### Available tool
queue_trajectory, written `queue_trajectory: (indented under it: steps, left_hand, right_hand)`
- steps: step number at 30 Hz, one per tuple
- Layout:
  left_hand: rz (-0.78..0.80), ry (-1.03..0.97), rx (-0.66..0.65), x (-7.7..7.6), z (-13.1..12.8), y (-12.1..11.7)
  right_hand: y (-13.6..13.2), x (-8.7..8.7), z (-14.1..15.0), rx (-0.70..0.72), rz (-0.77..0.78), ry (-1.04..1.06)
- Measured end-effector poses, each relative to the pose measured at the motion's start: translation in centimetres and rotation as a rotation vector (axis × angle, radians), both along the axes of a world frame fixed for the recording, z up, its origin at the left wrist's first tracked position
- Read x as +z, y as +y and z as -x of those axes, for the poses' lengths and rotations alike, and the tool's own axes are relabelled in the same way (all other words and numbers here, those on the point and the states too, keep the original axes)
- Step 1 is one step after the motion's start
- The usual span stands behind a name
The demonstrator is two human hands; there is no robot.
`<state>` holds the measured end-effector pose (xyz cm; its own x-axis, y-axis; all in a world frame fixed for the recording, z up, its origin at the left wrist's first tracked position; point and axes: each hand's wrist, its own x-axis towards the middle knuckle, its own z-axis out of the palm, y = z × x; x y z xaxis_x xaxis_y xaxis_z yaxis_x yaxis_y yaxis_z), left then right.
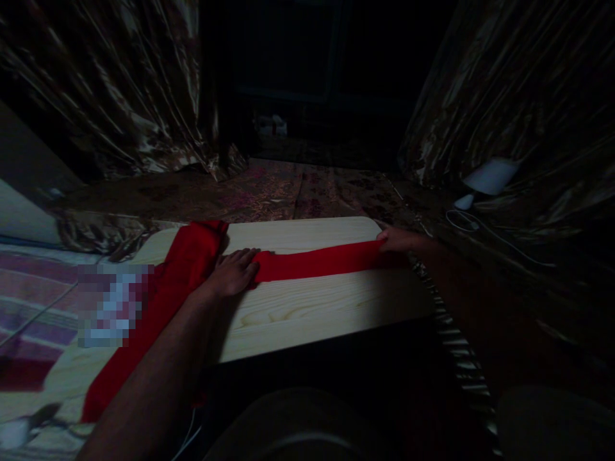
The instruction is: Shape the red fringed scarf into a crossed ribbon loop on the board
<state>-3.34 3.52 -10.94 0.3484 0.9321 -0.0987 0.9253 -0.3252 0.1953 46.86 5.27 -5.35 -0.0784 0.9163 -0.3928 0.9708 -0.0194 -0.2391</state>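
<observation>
A long red cloth strip stretches across the pale wood-grain table. My left hand lies flat with its fingers over the strip's left end. At the table's right edge, my right hand pinches the other end of the strip. Left of my left hand, a larger folded red cloth runs slantwise over the table toward me. My left forearm passes in front of part of it. The room is dim, and the finer finger detail is hard to see.
A striped cloth surface lies to the left of the table. Beyond the table is a patterned covering, with curtains hanging behind it. A small white lamp with a cord stands at the right.
</observation>
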Motion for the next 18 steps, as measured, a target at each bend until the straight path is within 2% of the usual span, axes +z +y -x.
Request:
queue_trajectory:
  steps: [6, 10, 14, 18]
  left_hand:
    - [-0.004, 0.013, -0.019, 0.4, -0.1, -0.2]
    - [0.000, 0.011, -0.011, 0.5, -0.2, -0.2]
    - [-0.002, 0.017, -0.013, 0.2, -0.1, -0.1]
    - [-0.023, 0.028, -0.007, 0.1, -0.1, -0.1]
  right_hand:
    - [-1.4, -0.2, -0.9, -0.009, 0.167, 0.027]
    - [-2.0, 1.1, -0.8, -0.028, 0.264, 0.059]
    - [-1.9, 2.1, -0.5, -0.063, 0.277, -0.011]
    - [-1.3, 1.2, -0.9, -0.108, 0.275, -0.130]
